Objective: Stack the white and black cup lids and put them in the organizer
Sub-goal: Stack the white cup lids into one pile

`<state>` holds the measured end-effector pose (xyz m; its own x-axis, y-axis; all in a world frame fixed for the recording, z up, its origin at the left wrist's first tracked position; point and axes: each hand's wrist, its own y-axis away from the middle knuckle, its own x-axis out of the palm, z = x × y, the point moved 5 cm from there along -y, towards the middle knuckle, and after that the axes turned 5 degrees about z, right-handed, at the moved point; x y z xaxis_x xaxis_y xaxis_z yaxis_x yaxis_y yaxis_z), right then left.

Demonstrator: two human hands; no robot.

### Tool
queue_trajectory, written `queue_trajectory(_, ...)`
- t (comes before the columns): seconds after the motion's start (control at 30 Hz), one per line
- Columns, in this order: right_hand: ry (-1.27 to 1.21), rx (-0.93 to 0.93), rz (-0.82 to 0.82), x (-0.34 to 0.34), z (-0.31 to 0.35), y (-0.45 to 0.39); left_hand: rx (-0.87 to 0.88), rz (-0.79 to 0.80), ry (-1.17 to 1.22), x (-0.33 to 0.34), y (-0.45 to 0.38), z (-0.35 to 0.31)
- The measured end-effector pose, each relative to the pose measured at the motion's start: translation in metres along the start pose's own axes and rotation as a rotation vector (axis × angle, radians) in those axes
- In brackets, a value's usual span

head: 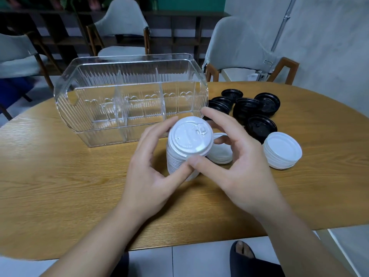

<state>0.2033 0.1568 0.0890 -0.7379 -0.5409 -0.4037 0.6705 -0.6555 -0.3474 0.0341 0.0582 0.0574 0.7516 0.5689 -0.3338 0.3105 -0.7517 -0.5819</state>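
Observation:
A tall stack of white lids (188, 144) stands on the wooden table in front of the clear ribbed organizer (127, 96). My left hand (151, 168) grips the stack's left side, thumb on its front. My right hand (235, 156) holds the stack's right side, thumb at the top lid's near rim, fingers curled behind. Two shorter white piles lie to the right, one (220, 154) partly behind my right hand, one (282, 150) farther out. Several black lids (249, 110) lie scattered behind them. The organizer's compartments hold nothing.
The oval table's (60, 186) near edge runs just below my forearms. Grey chairs (239, 47) stand behind the table. A foot in a dark sandal (242, 254) shows on the tiled floor.

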Motion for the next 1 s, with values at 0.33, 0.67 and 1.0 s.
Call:
queue_trajectory(0.33, 0.020, 0.083, -0.106, 0.002, -0.015, -0.006, -0.129, 0.155, -0.021, 0.007, 0.002, 0.013)
queue_trajectory(0.67, 0.133, 0.112, -0.092, 0.025, -0.017, -0.008, -0.286, 0.180, 0.023, 0.011, 0.003, 0.025)
queue_trajectory(1.0, 0.049, 0.144, 0.026, 0.017, -0.017, -0.009, -0.297, 0.213, 0.032, 0.012, 0.002, 0.024)
